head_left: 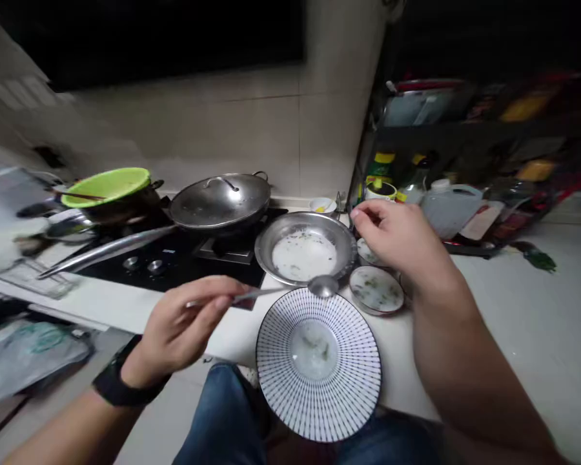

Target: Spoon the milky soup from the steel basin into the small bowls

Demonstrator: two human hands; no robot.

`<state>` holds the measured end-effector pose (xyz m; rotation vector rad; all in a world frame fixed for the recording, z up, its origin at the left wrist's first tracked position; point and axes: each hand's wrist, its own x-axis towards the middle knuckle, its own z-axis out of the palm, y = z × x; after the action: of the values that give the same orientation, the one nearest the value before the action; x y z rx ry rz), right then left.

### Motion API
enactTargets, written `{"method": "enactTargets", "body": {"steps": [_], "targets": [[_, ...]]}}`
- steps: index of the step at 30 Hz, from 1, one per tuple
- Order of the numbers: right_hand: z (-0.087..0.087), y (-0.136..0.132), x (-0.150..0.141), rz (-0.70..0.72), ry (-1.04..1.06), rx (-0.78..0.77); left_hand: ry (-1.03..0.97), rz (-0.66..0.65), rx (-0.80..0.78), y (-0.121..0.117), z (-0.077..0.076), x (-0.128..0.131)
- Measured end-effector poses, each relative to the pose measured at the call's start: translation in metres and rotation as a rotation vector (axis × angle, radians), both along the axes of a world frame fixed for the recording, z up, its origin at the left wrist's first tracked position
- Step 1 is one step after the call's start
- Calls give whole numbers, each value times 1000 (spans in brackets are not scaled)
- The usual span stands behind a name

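Observation:
My left hand [193, 320], with a dark wristband, grips the handle of a metal spoon [323, 286]. The spoon's head is over the gap between a steel basin [345, 255] and a wide patterned bowl [351, 387]. White liquid with dark flecks [305, 255] fills the basin's bottom. A little cloudy liquid with greenish bits [314, 349] lies in the patterned bowl, close to the counter's front edge. My right hand [392, 236] is raised above the small bowls, thumb and fingers pinched together; whatever they hold, if anything, is hidden. Under it, a small bowl [376, 289] holds whitish liquid with greenish bits.
Left of the basin, a lidded wok [220, 200] stands on the black stove [174, 258], its long handle jutting forward. A green basin [111, 184] rests on a dark pot. Behind are a small white bowl [323, 205] and, rightward, a plastic jug [450, 210] among bottles.

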<state>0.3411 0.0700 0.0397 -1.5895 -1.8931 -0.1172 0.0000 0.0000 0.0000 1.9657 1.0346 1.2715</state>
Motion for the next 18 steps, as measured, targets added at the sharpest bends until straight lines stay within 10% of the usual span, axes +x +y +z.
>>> {"method": "enactTargets", "body": {"steps": [5,18], "targets": [[2,-2,1,-7,34,-2,-255,251,-2,49,-12,30],[-1,1,2,-5,47,-9,-167,309,-90,142,-58,88]]}}
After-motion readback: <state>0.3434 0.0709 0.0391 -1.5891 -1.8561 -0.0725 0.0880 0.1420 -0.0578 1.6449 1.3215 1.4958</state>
